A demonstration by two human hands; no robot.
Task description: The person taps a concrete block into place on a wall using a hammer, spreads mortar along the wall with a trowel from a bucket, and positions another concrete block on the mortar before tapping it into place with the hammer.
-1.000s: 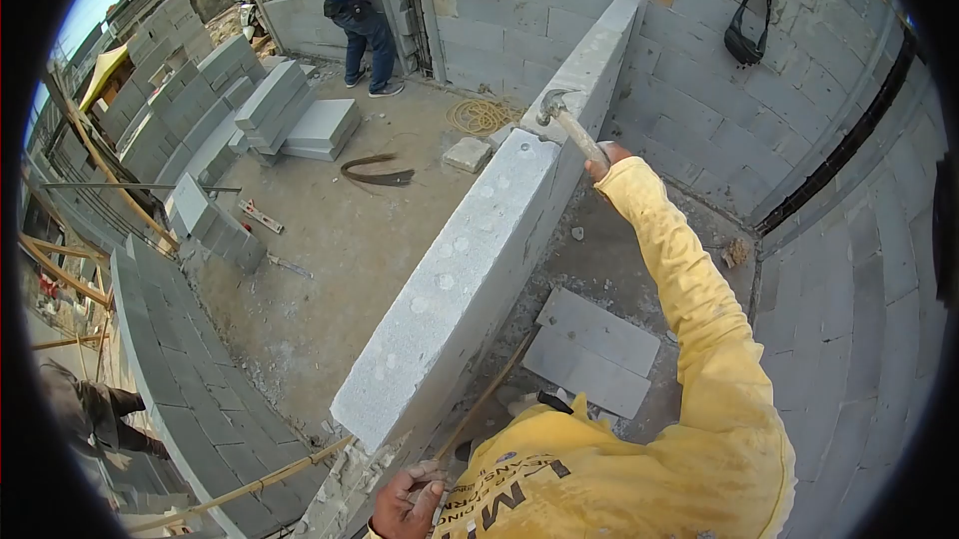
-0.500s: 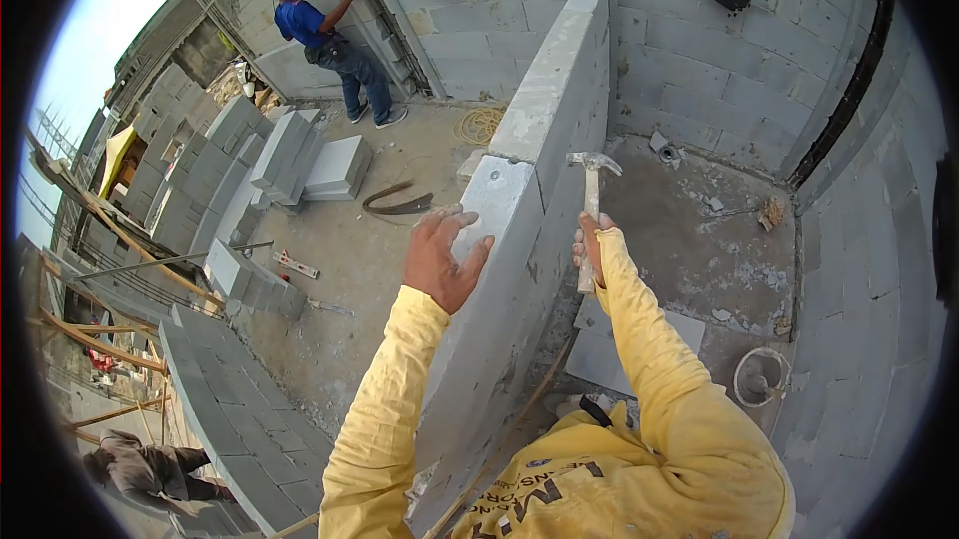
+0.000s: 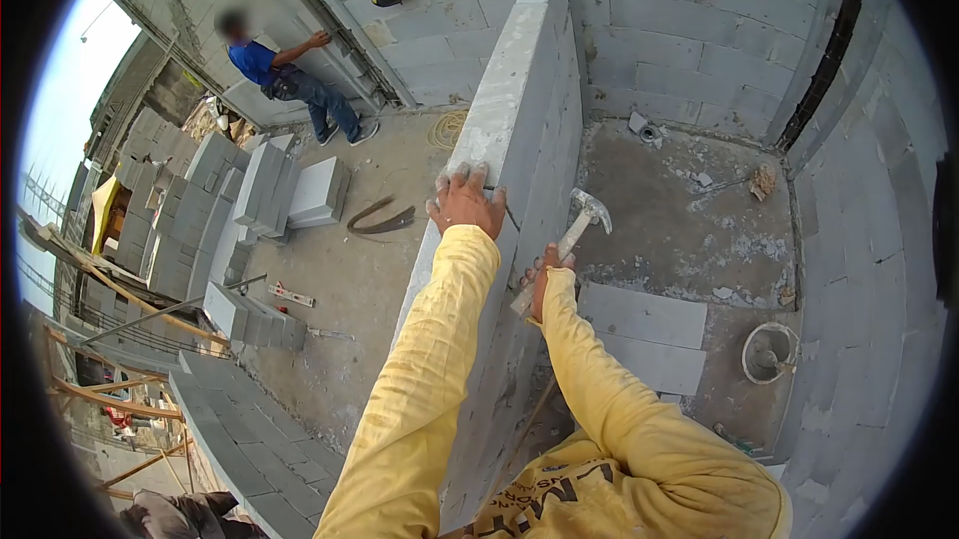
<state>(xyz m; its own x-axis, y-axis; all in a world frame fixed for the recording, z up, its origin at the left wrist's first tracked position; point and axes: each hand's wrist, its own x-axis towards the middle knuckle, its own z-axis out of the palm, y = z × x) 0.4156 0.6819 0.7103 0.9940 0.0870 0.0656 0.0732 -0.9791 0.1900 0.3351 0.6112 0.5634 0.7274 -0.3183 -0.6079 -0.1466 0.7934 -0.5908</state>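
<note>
Across the top of a low grey block wall (image 3: 499, 89) lies my left hand (image 3: 468, 201), flat with its fingers spread over the joint between two blocks. My right hand (image 3: 549, 277) is closed round the handle of a claw hammer (image 3: 572, 234), just right of the wall. The hammer is tilted, its head up and to the right, its handle end near the wall's side face. Pale mortar or dust coats the hammer head. Both of my forearms are in yellow sleeves.
A person in a blue shirt (image 3: 262, 64) stands at the far left wall. Stacked blocks (image 3: 318, 191), a spirit level (image 3: 292, 294) and a curved dark strip (image 3: 382, 219) lie left. Flat panels (image 3: 644, 317) and a bucket (image 3: 769, 352) are right. Another person (image 3: 178, 514) shows at lower left.
My left hand has moved forward along the wall top and now lies flat over the joint. The hammer has dropped from upright to tilted, closer to the wall. The view has shifted.
</note>
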